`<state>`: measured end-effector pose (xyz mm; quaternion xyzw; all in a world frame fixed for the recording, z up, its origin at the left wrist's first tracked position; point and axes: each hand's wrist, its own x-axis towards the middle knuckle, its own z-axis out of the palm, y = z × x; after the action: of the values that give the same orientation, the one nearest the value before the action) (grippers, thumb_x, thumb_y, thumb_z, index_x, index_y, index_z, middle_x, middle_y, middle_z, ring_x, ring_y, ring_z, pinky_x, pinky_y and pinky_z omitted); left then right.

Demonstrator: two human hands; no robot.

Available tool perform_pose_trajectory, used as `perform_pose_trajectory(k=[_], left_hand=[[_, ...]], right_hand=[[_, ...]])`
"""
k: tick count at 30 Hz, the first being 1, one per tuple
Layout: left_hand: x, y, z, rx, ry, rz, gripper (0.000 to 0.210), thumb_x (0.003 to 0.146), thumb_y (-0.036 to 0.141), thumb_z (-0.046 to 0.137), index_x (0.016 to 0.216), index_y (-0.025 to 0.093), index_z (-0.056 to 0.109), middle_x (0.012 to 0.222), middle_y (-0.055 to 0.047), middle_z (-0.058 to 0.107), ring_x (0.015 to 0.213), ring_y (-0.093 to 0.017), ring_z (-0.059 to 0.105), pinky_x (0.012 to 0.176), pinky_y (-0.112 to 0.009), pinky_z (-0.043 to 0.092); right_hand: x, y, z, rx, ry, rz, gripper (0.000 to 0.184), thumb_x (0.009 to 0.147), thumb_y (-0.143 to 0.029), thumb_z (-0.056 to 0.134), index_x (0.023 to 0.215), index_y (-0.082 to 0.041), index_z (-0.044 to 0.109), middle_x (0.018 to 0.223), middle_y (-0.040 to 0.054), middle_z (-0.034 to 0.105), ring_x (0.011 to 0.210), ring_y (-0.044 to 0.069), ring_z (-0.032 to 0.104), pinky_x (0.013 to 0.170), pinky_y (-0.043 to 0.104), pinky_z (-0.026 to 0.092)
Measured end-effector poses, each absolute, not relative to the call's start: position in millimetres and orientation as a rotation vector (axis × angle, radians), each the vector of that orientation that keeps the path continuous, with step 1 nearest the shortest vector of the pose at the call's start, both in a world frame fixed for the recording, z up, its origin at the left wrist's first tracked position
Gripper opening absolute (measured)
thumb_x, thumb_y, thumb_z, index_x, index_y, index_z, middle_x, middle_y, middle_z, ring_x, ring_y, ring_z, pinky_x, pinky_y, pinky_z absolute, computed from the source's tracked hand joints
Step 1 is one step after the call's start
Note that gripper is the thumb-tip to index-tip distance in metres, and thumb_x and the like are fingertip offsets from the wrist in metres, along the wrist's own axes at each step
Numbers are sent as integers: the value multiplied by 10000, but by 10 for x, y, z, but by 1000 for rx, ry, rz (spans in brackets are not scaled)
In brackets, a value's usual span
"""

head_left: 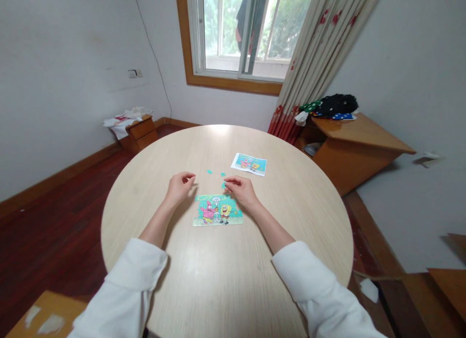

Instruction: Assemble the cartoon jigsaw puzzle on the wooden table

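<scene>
A nearly assembled jigsaw puzzle point(217, 211) lies flat in front of me, showing a pink, a pale and a yellow cartoon figure on teal. My right hand point(243, 190) is over its upper right corner, thumb and fingers pinching a small teal puzzle piece point(223, 185) just above the puzzle's top edge. Left of the puzzle's upper corner is my left hand point(179, 186), its fingers curled in towards the thumb, with nothing visible in them. Two loose teal pieces, a left puzzle piece point(209, 172) and a right puzzle piece point(223, 174), lie farther back.
A printed reference picture point(249, 164) lies beyond my right hand on the round pale table point(218, 289). Behind to the right, clothes point(337, 105) sit on a tilted wooden cabinet point(349, 153). A small drawer unit point(140, 131) stands at the back left.
</scene>
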<state>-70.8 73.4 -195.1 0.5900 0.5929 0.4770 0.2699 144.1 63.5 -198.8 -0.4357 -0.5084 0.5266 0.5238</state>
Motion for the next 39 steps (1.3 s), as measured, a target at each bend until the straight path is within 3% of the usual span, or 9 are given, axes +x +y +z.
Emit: perform_pose_trajectory(k=[5,10,13,16,19,23,30,39], left_hand=[[-380,547,-1816,1366,1165,1047,149,643,250,686,735,133,685,685,-81,682,622,-171,620,630,-304,484],[-360,502,-1777,1316,1099,1006,200,583,258,730,719,124,670,595,-47,655,562,-145,601,591,-278,478],[-402,551,-1813,1238,1130,1082,230,560,268,743,693,117,632,563,-33,633,538,-137,595,579,-276,484],[-453,611,-1854,1118,1224,1230,266,557,268,740,723,119,595,543,-12,605,532,-140,597,568,-287,495],[-522,658,-1882,1049,1275,1327,348,570,275,727,847,107,599,569,-7,607,534,-140,592,561,-308,506],[-605,706,-1927,1026,1277,1399,440,566,288,724,940,88,610,582,-4,610,530,-125,578,576,-315,515],[-626,742,-2002,1015,1272,1415,398,588,245,694,941,74,627,583,-8,622,528,-115,581,583,-306,524],[-586,722,-1985,1010,1216,1430,318,577,222,691,850,83,605,593,-28,641,565,-137,620,646,-332,539]], right_hand=[[1274,634,-1963,-954,-1339,1269,228,597,-294,698,780,-164,653,602,-8,641,556,128,606,557,263,483],[1192,700,-2034,-930,-1416,1294,257,617,-317,701,814,-161,645,609,-3,649,558,135,609,576,269,488],[1155,818,-2059,-997,-1498,1221,226,715,-334,633,847,-152,652,651,17,661,606,147,618,600,279,488],[1127,977,-2041,-1154,-1705,917,203,831,-274,514,869,-152,671,821,65,689,768,161,627,730,304,485],[1109,1088,-2011,-1346,-2051,534,250,864,-203,476,1034,-164,656,1106,117,632,1028,200,559,899,351,414],[1089,1117,-1983,-1526,-2354,219,312,892,-252,449,1166,-216,594,1284,118,519,1161,267,436,938,425,340],[1097,1142,-1917,-1552,-2311,215,200,865,-279,523,917,-190,695,1103,94,617,1058,229,498,877,360,325],[1051,1305,-2039,-1737,-2178,266,148,816,-245,600,894,-156,689,1004,125,640,957,211,560,820,320,371]])
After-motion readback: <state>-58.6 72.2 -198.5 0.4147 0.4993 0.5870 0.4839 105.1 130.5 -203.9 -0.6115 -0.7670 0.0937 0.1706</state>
